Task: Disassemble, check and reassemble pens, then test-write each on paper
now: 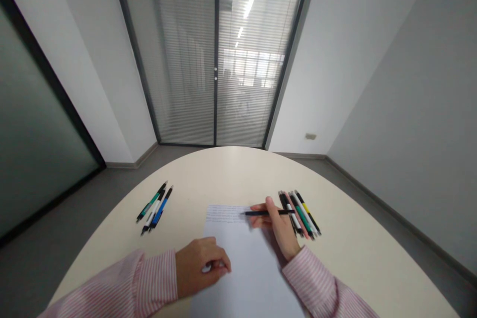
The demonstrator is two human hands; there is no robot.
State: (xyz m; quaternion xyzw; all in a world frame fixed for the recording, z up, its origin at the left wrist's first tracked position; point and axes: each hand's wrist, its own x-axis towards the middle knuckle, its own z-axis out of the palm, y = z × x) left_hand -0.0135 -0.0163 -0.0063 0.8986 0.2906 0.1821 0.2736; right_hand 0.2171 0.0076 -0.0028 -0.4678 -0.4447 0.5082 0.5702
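Observation:
A white sheet of paper (246, 263) lies in front of me, with several lines of handwriting across its upper part. My right hand (278, 226) holds a slim black pen (257, 213) almost level over the right end of the writing. The pen's tip points left; whether it touches the paper I cannot tell. On the paper's left edge rests my left hand (201, 263), its fingers curled and its thumb near the index finger, with nothing visible in them.
Left of the paper lie several pens, among them a green pen (149, 204) and a blue pen (161, 208). Another row, including a black-and-yellow pen (307, 211), lies just beyond my right hand. The round cream table (231, 171) curves away towards a glass door (216, 109).

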